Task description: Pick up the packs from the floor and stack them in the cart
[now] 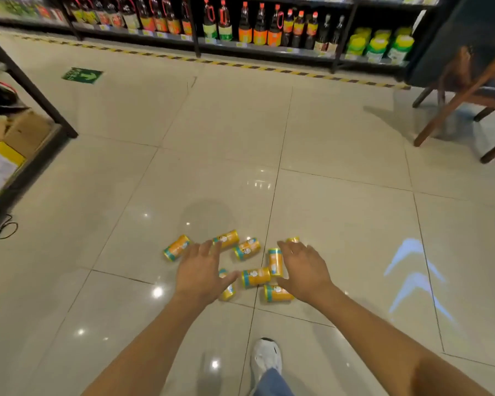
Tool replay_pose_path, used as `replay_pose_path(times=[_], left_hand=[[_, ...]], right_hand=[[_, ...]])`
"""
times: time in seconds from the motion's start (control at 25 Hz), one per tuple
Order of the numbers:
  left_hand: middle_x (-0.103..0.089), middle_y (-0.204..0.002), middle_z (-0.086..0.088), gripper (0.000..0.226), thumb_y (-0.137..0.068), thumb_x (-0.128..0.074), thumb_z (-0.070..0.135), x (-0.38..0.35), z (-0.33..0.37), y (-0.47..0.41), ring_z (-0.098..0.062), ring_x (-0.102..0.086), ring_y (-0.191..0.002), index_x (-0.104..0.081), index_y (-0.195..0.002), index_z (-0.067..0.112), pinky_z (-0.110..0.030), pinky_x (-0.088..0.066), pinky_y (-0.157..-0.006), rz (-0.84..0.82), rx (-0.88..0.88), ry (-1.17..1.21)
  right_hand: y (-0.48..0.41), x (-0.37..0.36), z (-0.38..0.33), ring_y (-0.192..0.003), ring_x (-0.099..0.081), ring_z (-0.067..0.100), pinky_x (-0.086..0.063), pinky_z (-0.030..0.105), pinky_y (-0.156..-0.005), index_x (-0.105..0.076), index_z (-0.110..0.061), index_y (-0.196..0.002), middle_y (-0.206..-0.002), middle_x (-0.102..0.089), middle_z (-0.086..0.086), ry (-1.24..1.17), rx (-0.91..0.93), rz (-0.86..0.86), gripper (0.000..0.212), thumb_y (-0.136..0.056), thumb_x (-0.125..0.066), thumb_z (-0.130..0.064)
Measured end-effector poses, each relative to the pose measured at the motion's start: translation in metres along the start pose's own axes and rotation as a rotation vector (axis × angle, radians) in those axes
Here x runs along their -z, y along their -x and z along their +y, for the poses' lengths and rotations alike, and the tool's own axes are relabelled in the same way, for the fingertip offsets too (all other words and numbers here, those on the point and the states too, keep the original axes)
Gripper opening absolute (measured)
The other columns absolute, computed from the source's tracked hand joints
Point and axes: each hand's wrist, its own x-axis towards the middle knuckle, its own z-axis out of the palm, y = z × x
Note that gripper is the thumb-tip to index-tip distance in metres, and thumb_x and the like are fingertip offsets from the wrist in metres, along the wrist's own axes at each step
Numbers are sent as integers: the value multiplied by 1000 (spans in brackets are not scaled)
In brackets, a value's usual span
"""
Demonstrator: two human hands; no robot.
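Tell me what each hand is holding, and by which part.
Nothing is held: the left hand and the right hand are open, fingers spread, above the yellow packs lying on the floor.

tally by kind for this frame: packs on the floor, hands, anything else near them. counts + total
yellow packs: 8, all on the floor, two partly hidden by hands
hands: 2, left hand and right hand, both open
white shoe: 1
Total: 11
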Motion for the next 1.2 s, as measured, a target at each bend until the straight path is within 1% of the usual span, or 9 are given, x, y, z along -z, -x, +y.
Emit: replay_pose_path(times=[0.08,0.2,0.36,0.6,0.72,0.8,0.92,1.04,1.2], left_hand=[[-36,-149,-5,82,-84,-46,67,-38,-14,-47,-27,-35,-135,-31,-146,16,-35,-29,-109,-47,55,23],[-32,-151,-4,92,-79,-34,78,-105,-35,-98,-25,-32,-137,-26,-148,17,-34,-28,-109,-72,129,91],[-26,-154,-8,88,-83,-49,66,-222,-75,-162,-24,-27,-140,-20,-151,17,-33,-25,-112,-174,215,153],[-20,-155,-12,92,-82,-57,60,-383,-119,-227,-31,-27,-138,-14,-152,18,-40,-29,-109,-218,325,220],[-24,-152,-14,97,-79,-64,57,-462,-130,-242,-34,-33,-135,-14,-151,16,-43,-32,-106,-239,440,302],[-26,-150,-14,100,-77,-67,55,-501,-136,-249,-35,-39,-131,-11,-151,16,-44,-36,-102,-254,522,337],[-32,-144,-13,101,-76,-70,51,-533,-139,-255,-33,-48,-122,-11,-150,18,-40,-40,-95,-261,623,410],[-45,-132,-13,96,-73,-75,42,-549,-140,-255,-31,-54,-112,-16,-147,22,-34,-40,-84,-220,691,546],[-47,-126,-12,88,-74,-75,34,-544,-138,-256,-30,-55,-105,-20,-143,26,-30,-36,-79,-220,735,604]], right_hand=[[-54,-28,11,-132,-35,25,-26,31,-107,-21,-17,-147,-146,-35,3,5,0,-42,75,-87,-59,-43],[-118,-83,23,-135,-32,23,-22,33,-111,-21,-17,-147,-149,-32,3,30,-5,-112,72,-89,-57,-39],[-196,-186,37,-132,-34,22,-24,31,-109,-23,-16,-147,-145,-36,2,2,-29,-227,76,-86,-60,-42],[-287,-336,53,-138,-28,24,-19,35,-114,-20,-16,-148,-149,-31,5,21,-10,-345,82,-83,-66,-40],[-323,-410,58,-140,-23,26,-17,37,-115,-16,-16,-150,-152,-27,7,124,108,-391,87,-83,-67,-40],[-340,-447,61,-139,-26,28,-18,39,-113,-18,-15,-149,-151,-28,9,180,180,-399,89,-80,-69,-38],[-356,-486,64,-128,-40,31,-28,39,-106,-27,-14,-145,-141,-41,11,214,217,-398,81,-77,-69,-32],[-357,-504,65,-110,-53,33,-40,38,-88,-39,-14,-135,-123,-53,11,195,206,-365,69,-75,-69,-29],[-350,-500,67,-101,-56,32,-36,34,-69,-41,-14,-130,-114,-55,10,150,174,-297,65,-75,-70,-33]])
